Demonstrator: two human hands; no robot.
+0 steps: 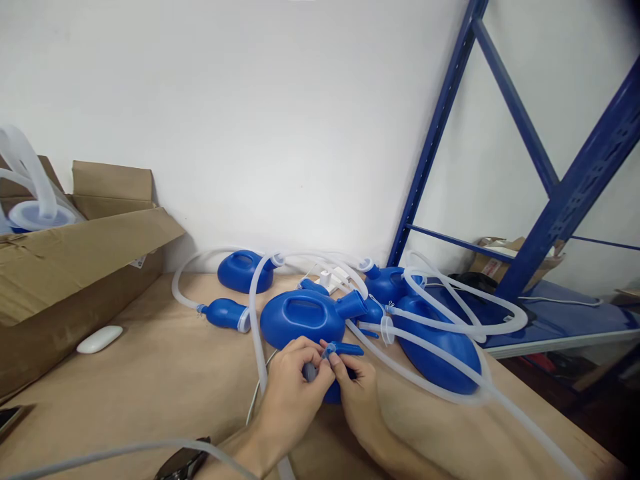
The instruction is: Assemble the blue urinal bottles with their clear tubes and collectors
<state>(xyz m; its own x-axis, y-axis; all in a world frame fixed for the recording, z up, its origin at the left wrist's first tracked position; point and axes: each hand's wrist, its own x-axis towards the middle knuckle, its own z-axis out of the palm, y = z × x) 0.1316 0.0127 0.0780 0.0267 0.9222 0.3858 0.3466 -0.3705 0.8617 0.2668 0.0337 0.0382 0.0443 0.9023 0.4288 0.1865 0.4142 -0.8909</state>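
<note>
Closely, left hand (293,393) against right hand (358,395)

Small blue clip (347,349): flat plastic piece, lying roughly level, its long end pointing right and hanging free. Its left end is sitting pinched between the fingertips of the left hand (293,393) and the right hand (360,393). The blue bulb (331,395) is resting under it on the table (165,373), rounded and mostly covered by fingers, only its lower edge showing. Can't tell if the clip is joining the bulb.
</note>
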